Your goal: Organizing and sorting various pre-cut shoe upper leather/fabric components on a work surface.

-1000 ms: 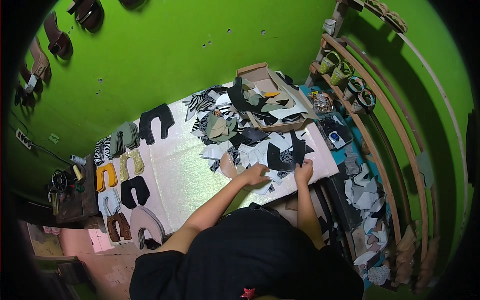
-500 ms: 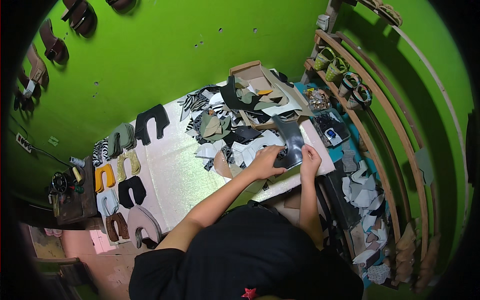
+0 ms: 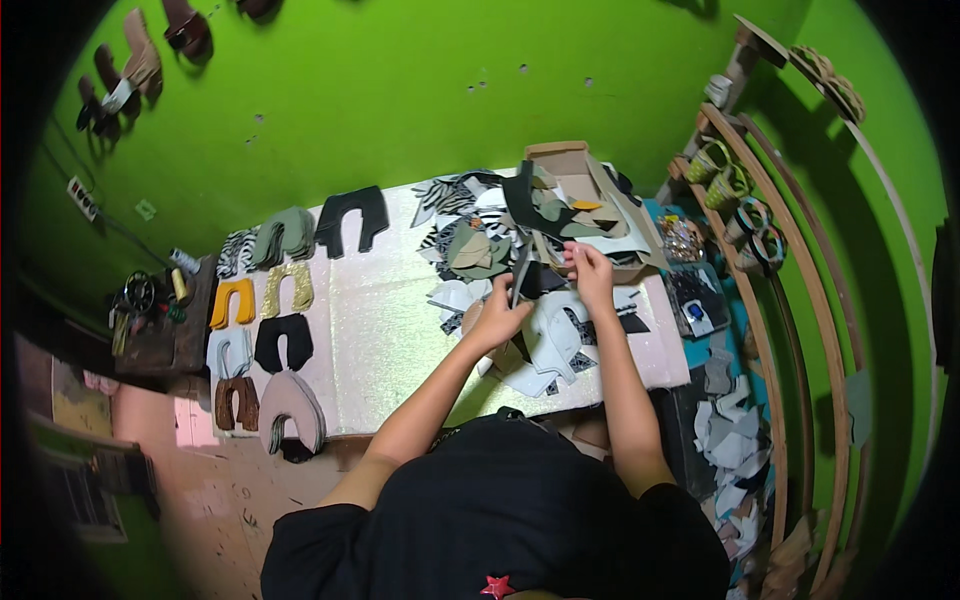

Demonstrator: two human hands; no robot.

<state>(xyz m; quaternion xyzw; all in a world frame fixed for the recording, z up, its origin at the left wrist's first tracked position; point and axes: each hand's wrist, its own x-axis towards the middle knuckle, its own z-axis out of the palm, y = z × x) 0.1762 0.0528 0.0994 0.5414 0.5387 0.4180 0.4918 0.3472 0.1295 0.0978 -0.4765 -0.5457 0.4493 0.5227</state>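
My left hand (image 3: 497,318) grips a dark grey, glossy leather-like piece (image 3: 521,275), seen nearly edge-on above the scrap pile. To its right, my right hand (image 3: 592,277) is raised near the box with its fingers curled together; whatever they may hold is too small to make out. Below both hands lie white cut pieces (image 3: 556,342), some curved like shoe uppers. Green and beige offcuts (image 3: 477,250) are heaped beyond my left hand. A cardboard box (image 3: 558,152) of mixed scraps stands at the back, with a black curved piece (image 3: 518,203) at its left side.
Stacks of U-shaped cut pieces (image 3: 284,344) in several colours line the table's left end. A sewing machine (image 3: 138,292) stands farther left. On the right, a wooden rack (image 3: 768,215) holds sandals, with containers and scraps (image 3: 732,440) below it.
The glossy dark piece has swung from flat between both hands to nearly edge-on in my left hand. My right hand has moved farther toward the box. The whole view has shifted.
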